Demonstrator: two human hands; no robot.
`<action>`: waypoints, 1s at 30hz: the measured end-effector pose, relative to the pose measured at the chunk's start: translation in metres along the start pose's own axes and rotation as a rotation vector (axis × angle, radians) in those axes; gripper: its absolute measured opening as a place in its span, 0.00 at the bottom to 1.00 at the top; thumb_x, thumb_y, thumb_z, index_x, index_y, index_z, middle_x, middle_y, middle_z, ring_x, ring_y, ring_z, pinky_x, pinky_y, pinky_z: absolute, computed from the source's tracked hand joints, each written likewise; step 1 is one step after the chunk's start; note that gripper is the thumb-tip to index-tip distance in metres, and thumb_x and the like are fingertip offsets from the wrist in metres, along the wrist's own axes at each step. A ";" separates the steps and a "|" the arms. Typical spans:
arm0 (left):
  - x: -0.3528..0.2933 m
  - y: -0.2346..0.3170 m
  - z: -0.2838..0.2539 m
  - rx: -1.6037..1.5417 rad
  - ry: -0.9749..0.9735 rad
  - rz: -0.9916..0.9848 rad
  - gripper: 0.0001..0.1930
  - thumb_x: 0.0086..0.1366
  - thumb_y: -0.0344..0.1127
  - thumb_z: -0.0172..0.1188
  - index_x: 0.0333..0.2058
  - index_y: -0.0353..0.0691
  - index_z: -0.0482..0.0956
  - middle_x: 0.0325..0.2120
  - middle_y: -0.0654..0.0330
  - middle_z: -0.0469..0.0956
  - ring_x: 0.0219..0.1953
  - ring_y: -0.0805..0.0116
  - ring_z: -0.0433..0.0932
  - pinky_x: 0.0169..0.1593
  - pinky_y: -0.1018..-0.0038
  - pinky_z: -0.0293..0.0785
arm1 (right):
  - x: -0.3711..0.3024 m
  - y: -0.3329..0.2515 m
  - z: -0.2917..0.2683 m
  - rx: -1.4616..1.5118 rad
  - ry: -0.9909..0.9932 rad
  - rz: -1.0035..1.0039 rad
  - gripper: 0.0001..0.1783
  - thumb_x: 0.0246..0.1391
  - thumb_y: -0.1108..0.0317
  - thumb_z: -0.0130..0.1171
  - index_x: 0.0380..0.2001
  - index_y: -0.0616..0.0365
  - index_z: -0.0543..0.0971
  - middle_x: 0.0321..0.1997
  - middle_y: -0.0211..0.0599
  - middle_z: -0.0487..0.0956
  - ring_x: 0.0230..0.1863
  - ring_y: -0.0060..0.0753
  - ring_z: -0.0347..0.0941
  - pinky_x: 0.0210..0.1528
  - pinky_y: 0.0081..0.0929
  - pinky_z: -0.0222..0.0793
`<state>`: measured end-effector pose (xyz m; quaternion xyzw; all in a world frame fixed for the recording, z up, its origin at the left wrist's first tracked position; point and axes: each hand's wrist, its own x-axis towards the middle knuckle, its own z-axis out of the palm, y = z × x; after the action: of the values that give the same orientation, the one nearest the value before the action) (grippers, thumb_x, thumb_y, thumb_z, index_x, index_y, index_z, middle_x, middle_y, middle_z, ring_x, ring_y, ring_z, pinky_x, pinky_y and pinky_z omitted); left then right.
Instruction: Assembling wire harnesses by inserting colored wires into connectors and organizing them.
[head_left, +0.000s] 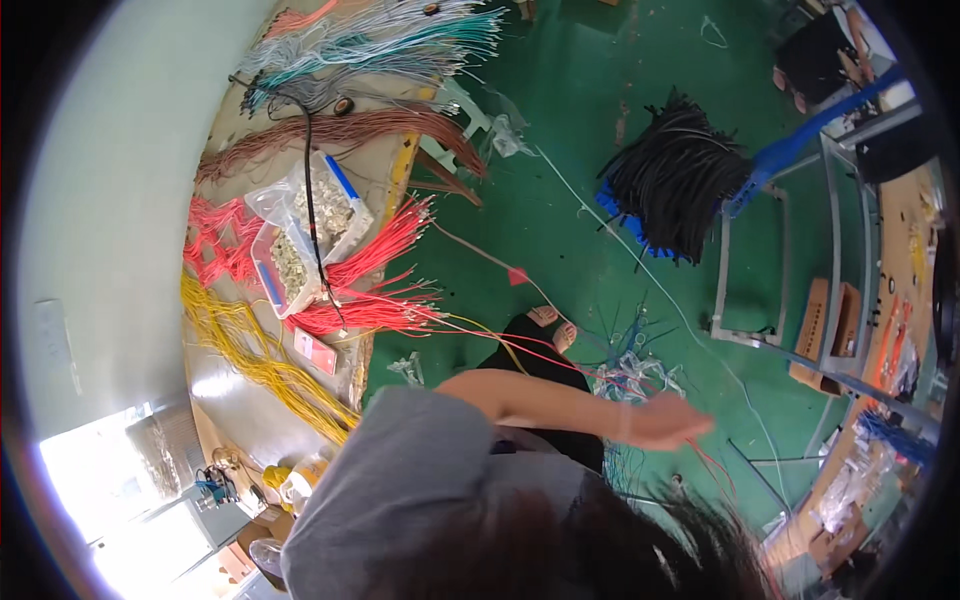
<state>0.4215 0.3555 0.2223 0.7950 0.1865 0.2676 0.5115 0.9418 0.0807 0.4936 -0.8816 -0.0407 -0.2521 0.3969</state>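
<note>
My left hand [664,421] reaches across to the right, its fingers closed and slightly blurred. Thin red wires [706,462] trail from beneath its fingers toward the lower right; the grip itself is partly hidden. Other red wires [520,343] stretch from the table past my forearm toward the hand. At the table edge lie bundles of red wires [375,310] with pale ends. Beside them a white tray [357,222] holds many small pale connectors [292,262] and a clear plastic bag. My right hand does not show; hair and my body cover the lower part.
The table [215,345] on the left also bears yellow wires [255,350], brown wires [330,135] and grey-green wires [380,50]. Black tubes [675,175] pile on a blue support. A metal frame [722,270], a cardboard box [815,325] and a cluttered bench [905,270] stand right.
</note>
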 end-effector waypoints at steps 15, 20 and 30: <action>0.039 -0.117 0.110 0.067 -0.463 0.135 0.28 0.43 0.32 0.65 0.47 0.42 0.73 0.41 0.55 0.72 0.48 0.52 0.68 0.48 0.58 0.64 | -0.165 0.017 -0.011 0.094 -0.287 0.191 0.15 0.62 0.55 0.46 0.34 0.56 0.73 0.29 0.29 0.71 0.24 0.23 0.66 0.30 0.20 0.64; 0.045 -0.306 -0.011 0.307 -0.117 -0.625 0.05 0.54 0.31 0.52 0.24 0.38 0.74 0.24 0.48 0.76 0.31 0.47 0.77 0.35 0.56 0.73 | -0.417 0.038 0.194 0.239 -0.855 0.569 0.19 0.65 0.51 0.44 0.20 0.43 0.60 0.15 0.17 0.54 0.15 0.10 0.49 0.15 0.12 0.43; 0.188 -0.618 -0.095 0.618 0.054 -1.117 0.13 0.61 0.30 0.56 0.43 0.31 0.67 0.30 0.43 0.78 0.36 0.44 0.79 0.37 0.56 0.77 | -0.598 0.033 0.372 -0.093 -1.318 1.065 0.19 0.64 0.52 0.45 0.25 0.53 0.68 0.15 0.18 0.59 0.15 0.10 0.51 0.16 0.17 0.43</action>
<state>0.4968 0.7816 -0.2659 0.6819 0.6541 -0.0857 0.3160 0.5846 0.4031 -0.0216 -0.7653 0.1672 0.5323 0.3211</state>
